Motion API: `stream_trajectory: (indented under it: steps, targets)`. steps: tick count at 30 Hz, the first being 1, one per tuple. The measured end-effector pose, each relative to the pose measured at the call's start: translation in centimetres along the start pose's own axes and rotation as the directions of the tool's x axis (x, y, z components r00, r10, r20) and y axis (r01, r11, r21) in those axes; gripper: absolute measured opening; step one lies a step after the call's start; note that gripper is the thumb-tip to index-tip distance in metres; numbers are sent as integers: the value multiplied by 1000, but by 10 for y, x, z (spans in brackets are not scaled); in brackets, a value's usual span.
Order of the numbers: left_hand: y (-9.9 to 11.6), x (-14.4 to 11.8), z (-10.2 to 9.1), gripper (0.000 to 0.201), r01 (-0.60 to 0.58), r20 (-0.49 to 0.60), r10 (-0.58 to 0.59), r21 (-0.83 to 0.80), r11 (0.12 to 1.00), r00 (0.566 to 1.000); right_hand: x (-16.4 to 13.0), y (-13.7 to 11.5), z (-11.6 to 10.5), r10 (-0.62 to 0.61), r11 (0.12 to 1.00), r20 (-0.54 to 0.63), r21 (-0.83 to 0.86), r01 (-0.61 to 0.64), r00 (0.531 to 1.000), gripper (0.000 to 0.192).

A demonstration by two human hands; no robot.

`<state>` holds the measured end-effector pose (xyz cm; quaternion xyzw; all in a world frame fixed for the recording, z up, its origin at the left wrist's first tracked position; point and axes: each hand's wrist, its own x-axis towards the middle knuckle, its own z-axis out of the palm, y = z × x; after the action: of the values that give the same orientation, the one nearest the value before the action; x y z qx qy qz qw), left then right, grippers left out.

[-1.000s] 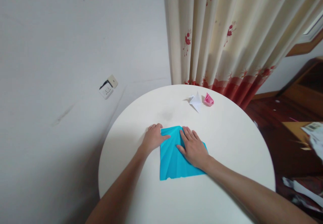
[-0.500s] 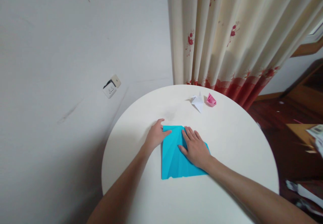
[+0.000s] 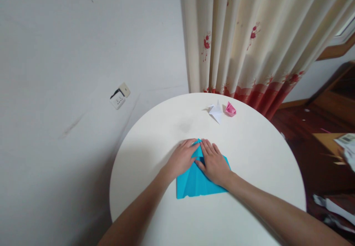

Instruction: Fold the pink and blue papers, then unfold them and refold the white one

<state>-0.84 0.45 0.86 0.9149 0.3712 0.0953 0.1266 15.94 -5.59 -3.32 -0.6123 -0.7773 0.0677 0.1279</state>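
A sheet of blue paper (image 3: 191, 183) with several crease lines lies on the white round table (image 3: 249, 157). Its upper left corner is turned over towards the middle, under my left hand (image 3: 181, 160). The fingers of that hand are closed on the turned-over part near the top point, and they cover much of it. My right hand (image 3: 215, 164) rests flat on the right half of the sheet, fingers stretched out. The fingertips of both hands almost meet at the top of the paper.
Near the table's far edge are a white folded paper bird (image 3: 215, 112) and a pink folded paper piece (image 3: 230, 109). Behind them hangs a cream and red curtain (image 3: 235, 54). A wall with a socket (image 3: 117, 99) stands on the left.
My left hand has moved right from the sheet's upper left corner to its middle, and that corner is now folded over. My right hand has stayed in place.
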Motion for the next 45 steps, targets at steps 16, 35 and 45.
stream_trajectory:
  steps: [16,35,45]
  targets:
    - [-22,-3,1,56,-39,170,33,29,999,985,4,25,-17,-122,991,148,80,111,981,64]
    - [-33,-6,3,53,-126,268,115,24,992,956,4,34,-13,-150,986,152,98,136,977,58]
    - [-25,-3,-3,58,-163,272,148,35,986,951,4,26,-12,-109,989,96,109,99,989,60]
